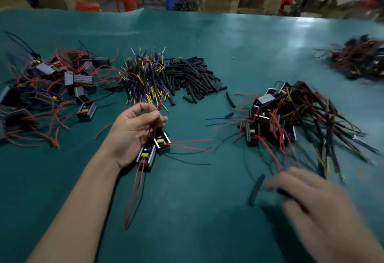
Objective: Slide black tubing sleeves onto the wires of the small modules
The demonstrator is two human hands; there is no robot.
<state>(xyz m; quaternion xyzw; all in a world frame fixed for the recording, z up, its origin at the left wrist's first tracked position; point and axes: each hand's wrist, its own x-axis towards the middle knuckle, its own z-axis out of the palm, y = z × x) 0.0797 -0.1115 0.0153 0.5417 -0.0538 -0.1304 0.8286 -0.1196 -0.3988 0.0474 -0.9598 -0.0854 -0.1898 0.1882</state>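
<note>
The left hand (133, 136) is raised just above the green table mat (187, 210), palm turned inward. Its thumb and fingertips pinch a bundle of thin red and dark wires (154, 121). From these wires hang two small rectangular modules with metal-edged cases and yellow components (154, 148), lying side by side against the lower fingers and touching the mat. More red and black leads trail from the modules toward the person and to the right.

The right hand (315, 206) is blurred by motion at the lower right. A dark object lies under its fingers, but whether the hand grasps it cannot be told. One short black tubing sleeve (256, 190) lies on the mat just left of this hand, apart from the fingers.

Beyond the left hand lies a heap of black tubing sleeves (193, 77), with a cluster of yellow and purple wires in black tubing (145, 77) beside it on the left. A pile of modules with red leads (52, 88) lies at far left. A second pile of modules, with black sleeves on their leads (291, 121), lies between the right hand and the heap. A further tangle of red wires (359, 59) lies at far right. Red plastic stools (126, 0) and cardboard boxes (218, 1) stand behind the table. No writing is legible.
</note>
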